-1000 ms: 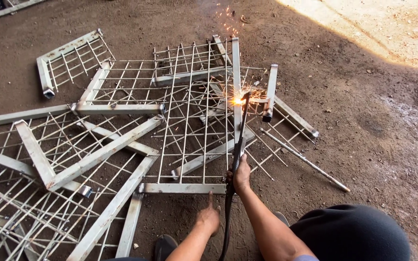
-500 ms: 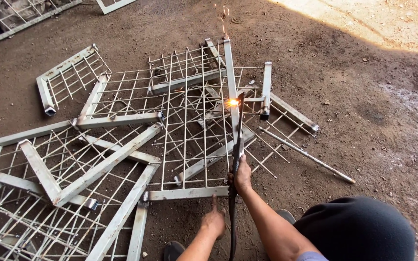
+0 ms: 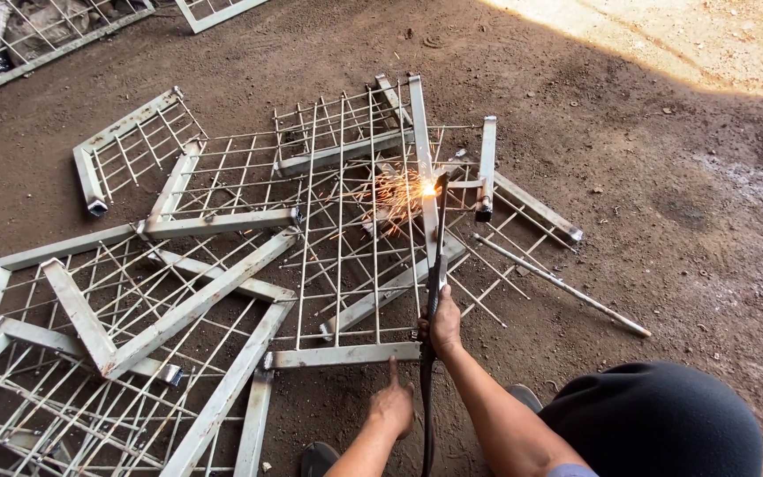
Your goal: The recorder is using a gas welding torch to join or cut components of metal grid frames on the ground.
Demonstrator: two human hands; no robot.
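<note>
The right hand is clamped around a welding holder, its rod tip sparking against a metal grid frame lying flat on the dirt floor. The left hand rests open, fingers pressing beside the frame's near bar, seemingly to steady it.

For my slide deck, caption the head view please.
Right hand holds a welding torch sparking on a wire grid frame; left hand rests by its bar.
</note>
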